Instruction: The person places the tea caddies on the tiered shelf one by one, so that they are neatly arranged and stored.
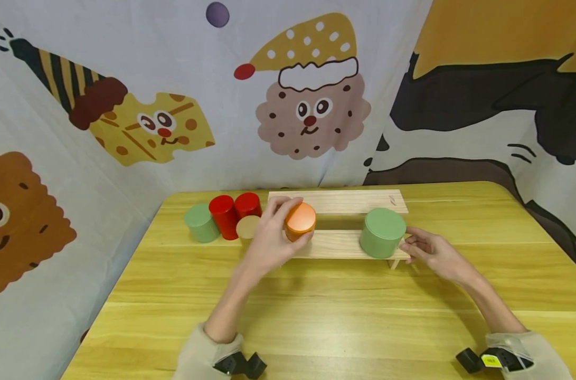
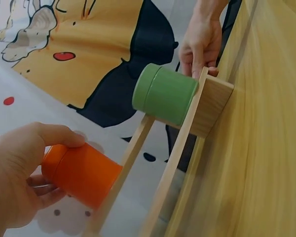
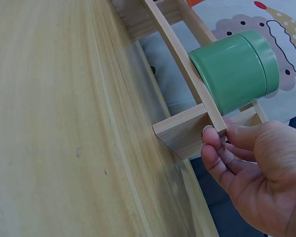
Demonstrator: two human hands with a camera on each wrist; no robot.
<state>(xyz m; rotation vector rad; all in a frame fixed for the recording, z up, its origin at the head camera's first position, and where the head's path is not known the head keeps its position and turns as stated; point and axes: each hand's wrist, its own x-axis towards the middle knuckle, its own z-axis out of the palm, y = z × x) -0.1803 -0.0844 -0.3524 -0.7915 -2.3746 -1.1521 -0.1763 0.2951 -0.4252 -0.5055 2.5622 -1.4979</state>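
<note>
An orange tin [image 1: 300,221] is pinched between the thumb and fingers of my left hand [image 1: 273,235], over the left part of a wooden two-plank stand [image 1: 335,244]. In the left wrist view the orange tin [image 2: 84,174] is tilted, its base at the stand's plank. A larger green tin [image 1: 383,233] rests on the right part of the stand. My right hand [image 1: 435,256] is at the stand's right end; in the right wrist view its thumb and fingertips pinch the plank's end [image 3: 214,116], beside the green tin [image 3: 237,70].
Left of the stand are a small green tin [image 1: 202,223], two red tins [image 1: 225,217] and a beige-lidded tin [image 1: 248,227], partly hidden by my left hand. Behind the wooden table [image 1: 316,316] hangs a cloth [image 1: 230,132] with cartoon prints.
</note>
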